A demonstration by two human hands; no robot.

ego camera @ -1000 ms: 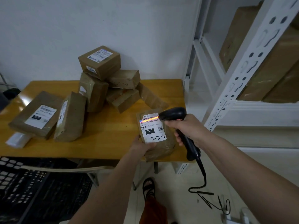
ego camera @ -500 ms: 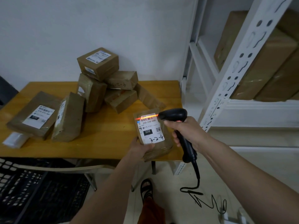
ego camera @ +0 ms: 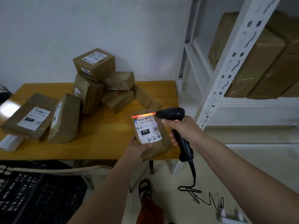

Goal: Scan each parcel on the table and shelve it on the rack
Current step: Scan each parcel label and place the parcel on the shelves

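Little has shifted over the last second: the orange scan line has crept from the barcode up to the top edge of the label, and both hands hold much as before.

His left hand point(ego camera: 139, 148) grips the flat brown parcel point(ego camera: 152, 135) by its near lower corner, thumb lying on the white label point(ego camera: 148, 128), holding it over the near right corner of the table point(ego camera: 100, 139). Its long axis runs away from that hand, toward the wall. Just to the right of the parcel, the right hand point(ego camera: 181, 131) is clenched round the grip of the black barcode scanner point(ego camera: 171, 113), whose head points left across the parcel's far end. The beam seems to sit slightly beyond the barcode, so a small tilt toward the left hand would likely be needed.

The white rack point(ego camera: 233, 65) stands beyond and to the right of the right hand, boxes already on it. Shelving probably falls to the left hand, which must cross past the scanner. More parcels point(ego camera: 97, 78) lie heaped well to the left of the left hand.
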